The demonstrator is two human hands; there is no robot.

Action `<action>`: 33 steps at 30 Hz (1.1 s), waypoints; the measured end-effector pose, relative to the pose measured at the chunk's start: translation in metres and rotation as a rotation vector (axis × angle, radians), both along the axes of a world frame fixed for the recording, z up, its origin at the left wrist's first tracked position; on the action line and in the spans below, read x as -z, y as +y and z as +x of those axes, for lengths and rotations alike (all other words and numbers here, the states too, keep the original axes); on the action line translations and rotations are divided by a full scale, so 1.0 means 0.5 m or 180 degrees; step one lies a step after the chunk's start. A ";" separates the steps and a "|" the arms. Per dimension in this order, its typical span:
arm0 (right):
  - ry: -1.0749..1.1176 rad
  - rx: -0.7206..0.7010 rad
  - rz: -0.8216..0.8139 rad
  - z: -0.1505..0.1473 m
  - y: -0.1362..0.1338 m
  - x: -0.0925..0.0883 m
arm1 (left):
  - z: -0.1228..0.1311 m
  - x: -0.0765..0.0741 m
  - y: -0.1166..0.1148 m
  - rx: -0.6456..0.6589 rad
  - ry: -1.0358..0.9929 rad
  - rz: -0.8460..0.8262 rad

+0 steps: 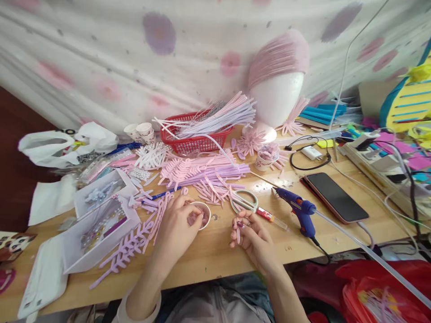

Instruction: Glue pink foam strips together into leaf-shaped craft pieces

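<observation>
My left hand [182,220] reaches into a small paper cup [206,211], fingertips closed together among pinkish-purple pieces [193,218]. What those fingers grip is hidden. Between the thumb and fingers of my right hand [252,240] is a small pink petal-shaped piece [238,235], held upright above the table. Just beyond that hand lie scissors [245,201] with pale handles and a red-labelled tool with a clear end [269,214]. Pink fuzzy stems [198,168] and purple ones [215,176] are piled behind the cup.
A blue glue gun [298,206] with a long glue stick lies to the right, near a phone [336,197]. At the back stand a red basket [195,144] of stems and a white foam head [278,96]. White boxes [101,237] of beads sit left, beside leafy purple stems [126,251].
</observation>
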State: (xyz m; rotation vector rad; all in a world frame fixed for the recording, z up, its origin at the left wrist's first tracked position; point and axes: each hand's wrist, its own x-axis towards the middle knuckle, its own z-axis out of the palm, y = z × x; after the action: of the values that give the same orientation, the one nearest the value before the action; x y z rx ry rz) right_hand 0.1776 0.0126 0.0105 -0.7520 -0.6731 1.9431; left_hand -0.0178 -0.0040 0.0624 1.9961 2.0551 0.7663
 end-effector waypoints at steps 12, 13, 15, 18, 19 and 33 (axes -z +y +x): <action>-0.1376 -0.0343 0.1805 -0.077 0.007 -0.075 | -0.014 -0.037 -0.007 -0.0068 -0.3390 -0.0771; -0.1392 -0.0388 0.1863 -0.084 0.009 -0.079 | -0.013 -0.039 -0.008 -0.0001 -0.3575 -0.0817; -0.1400 -0.0396 0.1889 -0.094 0.010 -0.084 | -0.012 -0.042 -0.010 0.0064 -0.3818 -0.0868; -0.1476 -0.0308 0.1913 -0.104 0.010 -0.087 | -0.015 -0.042 -0.012 0.0071 -0.3974 -0.0889; -0.1517 -0.0295 0.1926 -0.107 0.009 -0.088 | -0.017 -0.040 -0.012 0.0065 -0.4028 -0.0904; -0.1980 -0.0083 0.2205 -0.127 0.016 -0.091 | -0.033 -0.016 -0.002 0.0075 -0.4375 -0.1040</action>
State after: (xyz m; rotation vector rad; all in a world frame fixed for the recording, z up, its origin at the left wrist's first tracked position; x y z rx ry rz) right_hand 0.1140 0.0208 0.0562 -0.8845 -1.6266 1.3230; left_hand -0.0345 -0.0050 0.0704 0.7902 1.1584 1.1899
